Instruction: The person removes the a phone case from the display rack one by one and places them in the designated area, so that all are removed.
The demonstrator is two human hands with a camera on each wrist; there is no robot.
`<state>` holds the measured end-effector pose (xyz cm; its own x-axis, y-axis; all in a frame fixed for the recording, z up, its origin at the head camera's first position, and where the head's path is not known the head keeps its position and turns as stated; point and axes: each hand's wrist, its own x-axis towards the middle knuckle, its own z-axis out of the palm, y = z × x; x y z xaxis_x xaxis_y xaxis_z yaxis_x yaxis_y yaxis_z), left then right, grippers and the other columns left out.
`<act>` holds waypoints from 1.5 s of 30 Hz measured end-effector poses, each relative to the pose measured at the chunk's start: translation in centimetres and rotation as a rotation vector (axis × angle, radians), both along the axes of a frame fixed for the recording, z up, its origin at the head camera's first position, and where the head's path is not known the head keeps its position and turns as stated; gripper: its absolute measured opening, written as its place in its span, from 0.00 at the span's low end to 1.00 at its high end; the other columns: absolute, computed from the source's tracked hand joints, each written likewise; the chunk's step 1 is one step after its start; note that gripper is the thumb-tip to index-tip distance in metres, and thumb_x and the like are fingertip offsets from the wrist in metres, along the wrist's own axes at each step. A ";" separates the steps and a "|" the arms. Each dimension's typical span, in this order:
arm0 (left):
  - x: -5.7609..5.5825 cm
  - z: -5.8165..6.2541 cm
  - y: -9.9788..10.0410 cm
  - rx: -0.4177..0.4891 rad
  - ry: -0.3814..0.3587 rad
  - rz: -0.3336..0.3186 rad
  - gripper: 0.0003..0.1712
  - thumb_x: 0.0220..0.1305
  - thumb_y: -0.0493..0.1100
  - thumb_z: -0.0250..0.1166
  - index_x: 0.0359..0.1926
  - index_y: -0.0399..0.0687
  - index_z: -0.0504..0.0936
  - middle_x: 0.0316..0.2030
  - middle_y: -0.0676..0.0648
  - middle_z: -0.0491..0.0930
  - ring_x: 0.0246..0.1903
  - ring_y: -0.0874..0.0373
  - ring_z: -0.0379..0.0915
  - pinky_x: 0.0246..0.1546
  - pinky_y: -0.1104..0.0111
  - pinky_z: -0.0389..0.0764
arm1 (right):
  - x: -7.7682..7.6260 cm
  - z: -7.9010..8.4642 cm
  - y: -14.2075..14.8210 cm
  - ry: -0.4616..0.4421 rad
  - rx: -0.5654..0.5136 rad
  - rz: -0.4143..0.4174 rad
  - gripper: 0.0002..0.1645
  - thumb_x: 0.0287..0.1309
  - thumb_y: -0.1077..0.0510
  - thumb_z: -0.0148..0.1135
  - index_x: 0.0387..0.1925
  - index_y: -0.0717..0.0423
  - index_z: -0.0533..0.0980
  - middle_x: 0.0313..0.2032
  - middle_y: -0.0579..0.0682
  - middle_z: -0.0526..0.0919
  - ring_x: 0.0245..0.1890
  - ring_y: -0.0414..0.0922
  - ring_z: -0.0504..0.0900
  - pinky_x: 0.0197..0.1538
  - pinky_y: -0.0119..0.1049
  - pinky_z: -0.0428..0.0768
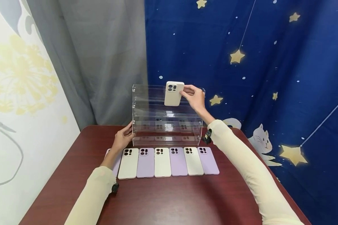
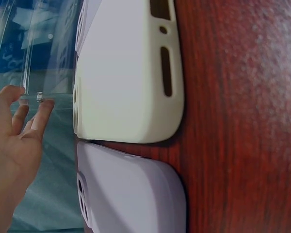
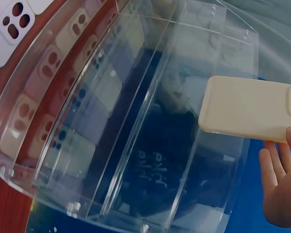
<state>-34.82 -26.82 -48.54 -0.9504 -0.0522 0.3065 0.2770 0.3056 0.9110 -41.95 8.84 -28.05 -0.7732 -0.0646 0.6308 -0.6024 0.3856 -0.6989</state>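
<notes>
My right hand (image 1: 195, 97) pinches a cream phone case (image 1: 173, 95) by its right edge, camera cutouts toward the top. The case is upright, in front of the upper tiers of a clear acrylic display stand (image 1: 169, 127). In the right wrist view, the cream case (image 3: 247, 109) overlaps the stand's upper shelves, with the thumb on its face and fingers behind. My left hand (image 1: 122, 137) holds the stand's left side low down; in the left wrist view, the thumb and fingers (image 2: 41, 116) lie about the side panel's edge.
Several lilac phone cases (image 1: 145, 164) and cream phone cases (image 1: 162, 164) alternate in a row before the stand on the dark red table (image 1: 163, 200). The left forearm crosses over the leftmost lilac case. A grey curtain (image 1: 107, 62) and a blue starry curtain (image 1: 270, 78) hang behind.
</notes>
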 end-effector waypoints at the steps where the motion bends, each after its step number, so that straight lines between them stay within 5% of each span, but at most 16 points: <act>1: 0.1 0.1 0.0 -0.004 -0.001 -0.002 0.42 0.70 0.28 0.64 0.79 0.59 0.64 0.69 0.30 0.70 0.63 0.34 0.74 0.53 0.66 0.84 | 0.1 0.1 0.3 0.004 0.003 -0.004 0.19 0.62 0.56 0.76 0.53 0.57 0.86 0.49 0.55 0.90 0.48 0.48 0.90 0.54 0.39 0.88; 13: 0.1 0.1 -0.1 -0.006 0.019 -0.007 0.42 0.69 0.28 0.65 0.78 0.60 0.66 0.67 0.32 0.72 0.62 0.36 0.75 0.53 0.64 0.83 | 0.8 1.3 3.7 0.006 0.027 -0.038 0.21 0.62 0.57 0.75 0.56 0.58 0.84 0.48 0.58 0.90 0.47 0.51 0.90 0.50 0.38 0.89; 21: -0.1 -0.2 0.0 0.011 0.010 -0.020 0.42 0.69 0.27 0.64 0.79 0.58 0.65 0.68 0.30 0.71 0.62 0.33 0.74 0.49 0.71 0.85 | 1.4 0.9 7.1 0.012 0.110 -0.080 0.33 0.62 0.56 0.75 0.68 0.46 0.78 0.45 0.57 0.91 0.43 0.50 0.91 0.42 0.33 0.90; 38: 0.2 0.4 0.1 0.014 0.011 -0.038 0.42 0.69 0.27 0.64 0.79 0.53 0.63 0.68 0.27 0.69 0.62 0.31 0.73 0.46 0.76 0.85 | 3.2 -1.0 14.4 -0.164 0.145 -0.077 0.34 0.63 0.55 0.74 0.70 0.39 0.77 0.46 0.58 0.90 0.39 0.49 0.92 0.40 0.30 0.89; 45: 1.4 2.2 0.4 0.067 0.010 -0.073 0.40 0.68 0.24 0.63 0.78 0.43 0.64 0.66 0.24 0.69 0.61 0.26 0.71 0.45 0.72 0.86 | 3.9 -2.4 17.5 -0.250 0.188 -0.091 0.34 0.64 0.56 0.74 0.71 0.46 0.76 0.47 0.61 0.89 0.37 0.49 0.92 0.43 0.38 0.90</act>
<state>-33.43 -26.40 -46.38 -0.9495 -0.0032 0.3137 0.3051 0.2228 0.9259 -38.07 26.35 -30.46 -0.9107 -0.0854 0.4041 -0.3780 0.5668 -0.7320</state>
